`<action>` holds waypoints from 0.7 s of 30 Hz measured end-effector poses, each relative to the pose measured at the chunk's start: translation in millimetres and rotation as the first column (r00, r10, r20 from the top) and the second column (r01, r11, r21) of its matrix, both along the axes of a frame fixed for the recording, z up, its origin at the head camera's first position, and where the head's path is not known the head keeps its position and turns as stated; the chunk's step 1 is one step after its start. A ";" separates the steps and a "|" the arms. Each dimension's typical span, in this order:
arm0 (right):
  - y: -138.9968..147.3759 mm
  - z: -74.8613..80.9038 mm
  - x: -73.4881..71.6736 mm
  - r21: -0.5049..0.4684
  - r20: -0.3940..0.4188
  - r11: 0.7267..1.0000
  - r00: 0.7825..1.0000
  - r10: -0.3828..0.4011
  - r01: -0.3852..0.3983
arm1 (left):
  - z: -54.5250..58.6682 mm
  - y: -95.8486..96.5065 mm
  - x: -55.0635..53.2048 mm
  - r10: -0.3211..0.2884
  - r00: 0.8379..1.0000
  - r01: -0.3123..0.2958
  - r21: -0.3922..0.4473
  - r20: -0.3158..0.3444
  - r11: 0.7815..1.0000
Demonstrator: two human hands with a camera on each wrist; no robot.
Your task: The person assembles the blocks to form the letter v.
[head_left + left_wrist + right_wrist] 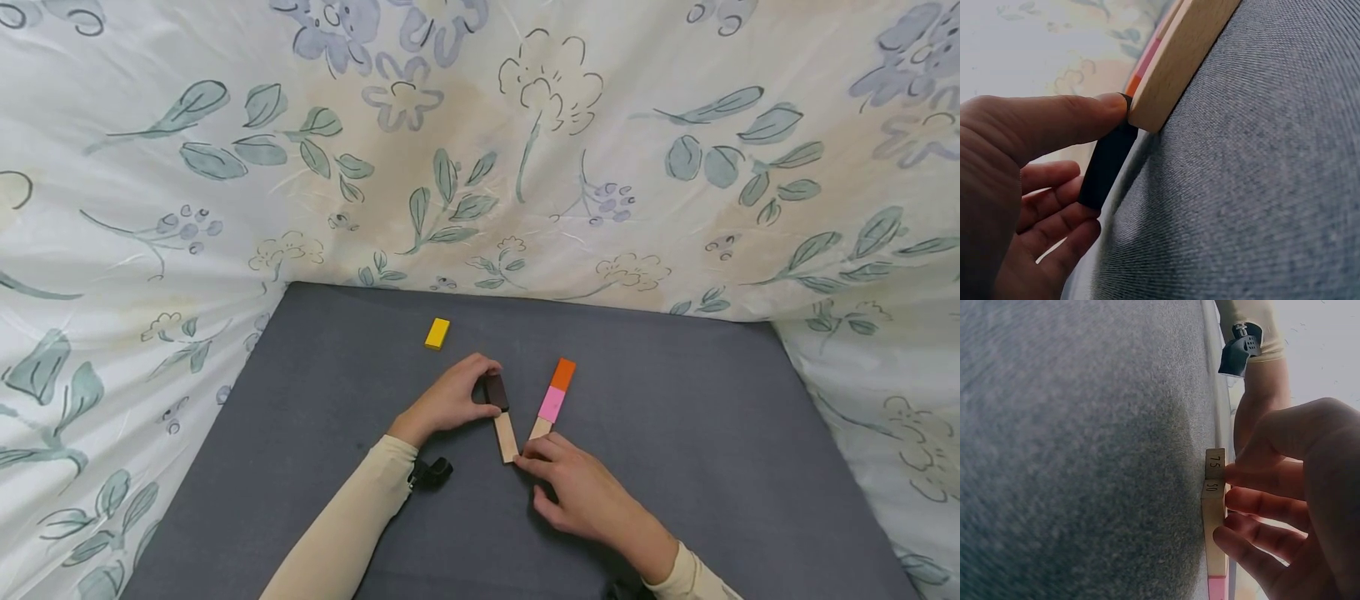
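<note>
My left hand [452,396] pinches a dark brown block [496,392] lengthwise, thumb at its near end and fingers at its far end. In the left wrist view this dark block [1109,164] meets the end of a plain wooden block [1179,59]. On the table, that wooden block [506,438] continues the dark one toward me. My right hand [581,487] touches the near ends of the wooden blocks with extended fingertips. A second row slants right: a plain wooden block [539,427], a pink block [551,405] and an orange block [564,374]. Numbers mark the wooden ends [1211,486].
A yellow block [437,334] lies alone toward the back of the dark grey table [712,450]. Floral cloth [480,167] hangs behind the table and along both sides. A black device [431,473] is strapped at my left wrist.
</note>
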State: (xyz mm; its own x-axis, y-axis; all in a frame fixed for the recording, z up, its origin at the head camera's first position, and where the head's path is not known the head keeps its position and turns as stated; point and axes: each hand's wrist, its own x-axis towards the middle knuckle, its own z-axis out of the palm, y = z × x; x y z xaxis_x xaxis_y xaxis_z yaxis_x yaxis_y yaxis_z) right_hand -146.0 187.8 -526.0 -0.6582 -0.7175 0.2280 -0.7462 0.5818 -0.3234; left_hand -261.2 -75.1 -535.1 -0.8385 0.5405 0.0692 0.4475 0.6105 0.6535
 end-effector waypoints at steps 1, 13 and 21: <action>0.0 -0.1 0.0 0.001 0.001 1.000 1.000 -0.001 0.001 | -0.2 0.1 0.2 0.001 1.000 -0.001 -0.003 0.000 1.000; 0.7 -1.8 -0.7 -0.003 -0.006 1.000 1.000 -0.004 0.004 | -3.5 0.1 -0.7 -0.013 1.000 0.013 -0.001 0.009 1.000; 0.8 -1.4 0.0 -0.003 -0.008 1.000 1.000 -0.005 0.005 | -1.7 0.0 -0.7 -0.022 1.000 0.022 0.001 0.016 1.000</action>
State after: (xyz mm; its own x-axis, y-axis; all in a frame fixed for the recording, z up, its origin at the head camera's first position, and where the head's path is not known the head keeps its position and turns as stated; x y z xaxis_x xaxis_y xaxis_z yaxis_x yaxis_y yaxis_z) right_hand -146.0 188.5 -527.3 -0.6602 -0.7133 0.2353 -0.7457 0.5851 -0.3187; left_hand -261.9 -75.2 -536.8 -0.8272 0.5590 0.0561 0.4504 0.6003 0.6609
